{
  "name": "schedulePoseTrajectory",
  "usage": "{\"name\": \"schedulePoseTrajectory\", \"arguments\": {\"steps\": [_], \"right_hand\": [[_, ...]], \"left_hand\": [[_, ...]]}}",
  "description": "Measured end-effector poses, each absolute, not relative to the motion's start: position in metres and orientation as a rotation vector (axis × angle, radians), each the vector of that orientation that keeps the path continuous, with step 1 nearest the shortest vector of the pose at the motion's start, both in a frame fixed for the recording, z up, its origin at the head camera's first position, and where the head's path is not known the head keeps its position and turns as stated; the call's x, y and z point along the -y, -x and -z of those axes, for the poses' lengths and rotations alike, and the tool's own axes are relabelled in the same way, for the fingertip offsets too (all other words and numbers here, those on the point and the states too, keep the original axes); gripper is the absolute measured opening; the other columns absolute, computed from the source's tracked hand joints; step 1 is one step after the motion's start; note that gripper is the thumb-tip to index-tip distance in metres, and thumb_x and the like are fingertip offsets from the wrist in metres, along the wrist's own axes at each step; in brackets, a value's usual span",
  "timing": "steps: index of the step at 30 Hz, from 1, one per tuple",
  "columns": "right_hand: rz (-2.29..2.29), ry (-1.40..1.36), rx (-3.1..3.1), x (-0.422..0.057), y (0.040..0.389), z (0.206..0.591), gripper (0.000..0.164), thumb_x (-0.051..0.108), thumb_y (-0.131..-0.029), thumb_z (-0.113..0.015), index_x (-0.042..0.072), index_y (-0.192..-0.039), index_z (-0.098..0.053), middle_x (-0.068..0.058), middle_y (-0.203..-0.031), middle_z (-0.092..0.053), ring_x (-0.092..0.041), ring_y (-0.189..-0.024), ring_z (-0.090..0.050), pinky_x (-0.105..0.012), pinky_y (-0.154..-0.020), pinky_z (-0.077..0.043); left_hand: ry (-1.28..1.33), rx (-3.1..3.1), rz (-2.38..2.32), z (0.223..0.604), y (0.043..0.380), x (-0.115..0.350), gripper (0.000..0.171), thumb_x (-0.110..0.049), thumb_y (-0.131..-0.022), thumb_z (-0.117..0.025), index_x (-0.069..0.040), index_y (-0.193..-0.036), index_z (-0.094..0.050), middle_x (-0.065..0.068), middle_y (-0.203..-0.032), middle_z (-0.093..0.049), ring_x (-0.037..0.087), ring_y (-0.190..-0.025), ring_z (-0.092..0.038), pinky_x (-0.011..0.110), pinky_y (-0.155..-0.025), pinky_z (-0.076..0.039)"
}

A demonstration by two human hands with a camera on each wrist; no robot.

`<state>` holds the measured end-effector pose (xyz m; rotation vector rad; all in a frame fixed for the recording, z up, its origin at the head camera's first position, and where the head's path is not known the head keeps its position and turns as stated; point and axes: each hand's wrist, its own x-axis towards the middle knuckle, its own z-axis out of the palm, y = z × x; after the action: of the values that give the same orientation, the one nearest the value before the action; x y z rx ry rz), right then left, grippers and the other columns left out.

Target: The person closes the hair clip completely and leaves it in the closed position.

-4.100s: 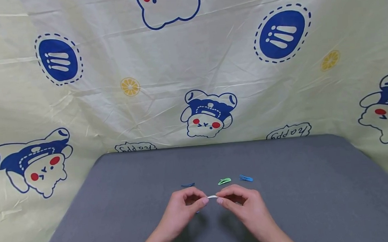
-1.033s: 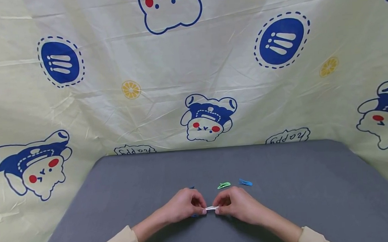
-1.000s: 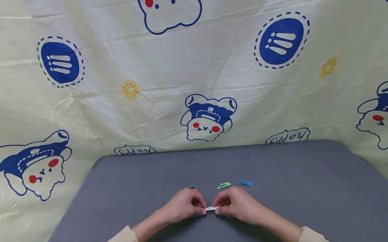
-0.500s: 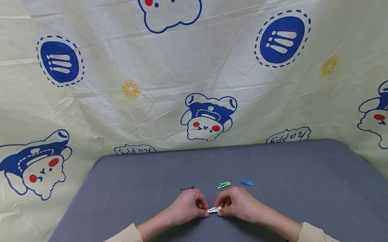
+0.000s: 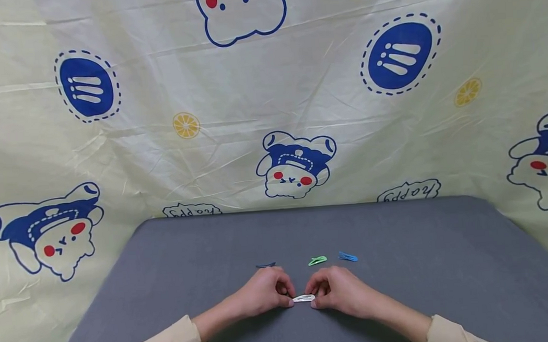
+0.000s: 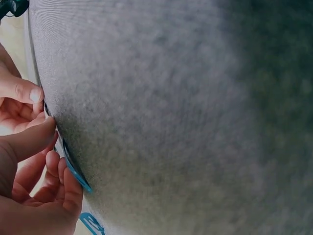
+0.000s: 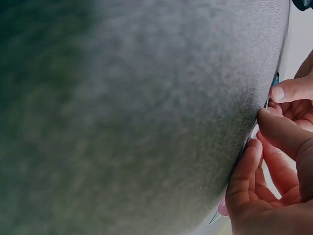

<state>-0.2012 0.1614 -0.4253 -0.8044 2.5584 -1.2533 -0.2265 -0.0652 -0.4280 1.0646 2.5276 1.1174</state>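
A white snap hair clip (image 5: 304, 298) lies flat, low over the grey table, between my two hands in the head view. My left hand (image 5: 268, 292) pinches its left end between thumb and fingertips. At the other end, thumb and forefinger of my right hand (image 5: 340, 291) hold its tip. In the left wrist view, a blue clip (image 6: 76, 171) shows beside the left fingertips. The left thumb (image 6: 34, 139) and the right hand (image 6: 19, 90) are also there, with the white clip mostly hidden. The right wrist view shows the right thumb (image 7: 283, 129) near the left hand (image 7: 296, 90).
Beyond the hands lie a green hair clip (image 5: 317, 261), a blue hair clip (image 5: 348, 256) and a dark blue clip (image 5: 265, 265) partly behind the left hand. The grey table (image 5: 189, 249) ends at a printed curtain (image 5: 236, 163).
Since the oldest frame, both hands have come lower and nearer the table, and the sleeves now show. The white clip, thin and edge-on before, now shows its flat face.
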Motion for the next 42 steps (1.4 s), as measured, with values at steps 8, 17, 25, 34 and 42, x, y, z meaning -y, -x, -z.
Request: {"name": "schedulePoseTrajectory", "arguments": {"steps": [8,17,25,34,42], "right_hand": [[1.267,0.78,-2.486,-0.164,0.203,0.422,0.017,0.004,-0.08,-0.079,0.009,-0.094,-0.071,0.006,-0.072,-0.061,-0.005,-0.065,-0.055,-0.021,-0.059,-0.045],[1.343,0.78,-2.426,-0.164,0.2,0.416,0.016,0.005,-0.085,-0.074,0.005,-0.101,-0.071,0.003,-0.081,-0.065,-0.009,-0.069,-0.059,-0.023,-0.059,-0.048],[1.4,0.786,-2.438,-0.156,0.199,0.406,0.018,0.016,-0.092,-0.07,0.006,-0.107,-0.072,0.002,-0.092,-0.067,-0.014,-0.081,-0.062,-0.028,-0.071,-0.052],[1.321,0.779,-2.494,-0.144,0.213,0.401,0.019,0.021,-0.094,-0.068,0.011,-0.11,-0.072,0.01,-0.093,-0.068,-0.015,-0.087,-0.061,-0.033,-0.08,-0.05],[1.276,0.811,-2.565,-0.132,0.229,0.401,0.019,0.023,-0.094,-0.069,0.013,-0.11,-0.073,0.011,-0.093,-0.066,-0.013,-0.087,-0.059,-0.031,-0.08,-0.05]], "left_hand": [[-1.019,-2.501,-1.108,0.421,0.228,0.069,0.012,-0.007,-0.075,-0.083,-0.01,-0.082,-0.074,-0.007,-0.075,-0.057,0.0,-0.068,-0.052,0.019,-0.064,-0.044],[-0.955,-2.525,-1.232,0.411,0.222,0.081,0.009,-0.007,-0.082,-0.078,-0.007,-0.09,-0.073,-0.011,-0.078,-0.061,0.004,-0.07,-0.057,0.022,-0.065,-0.049],[-0.908,-2.548,-1.236,0.404,0.223,0.097,0.013,-0.01,-0.086,-0.075,-0.007,-0.099,-0.074,-0.011,-0.085,-0.064,0.007,-0.078,-0.06,0.026,-0.073,-0.051],[-0.888,-2.709,-1.2,0.402,0.231,0.116,0.011,-0.012,-0.088,-0.074,-0.006,-0.098,-0.073,-0.009,-0.087,-0.064,0.01,-0.081,-0.06,0.029,-0.073,-0.05],[-0.761,-2.737,-1.249,0.408,0.245,0.132,0.014,-0.012,-0.089,-0.072,-0.005,-0.101,-0.072,-0.005,-0.09,-0.065,0.014,-0.082,-0.059,0.03,-0.071,-0.051]]}}
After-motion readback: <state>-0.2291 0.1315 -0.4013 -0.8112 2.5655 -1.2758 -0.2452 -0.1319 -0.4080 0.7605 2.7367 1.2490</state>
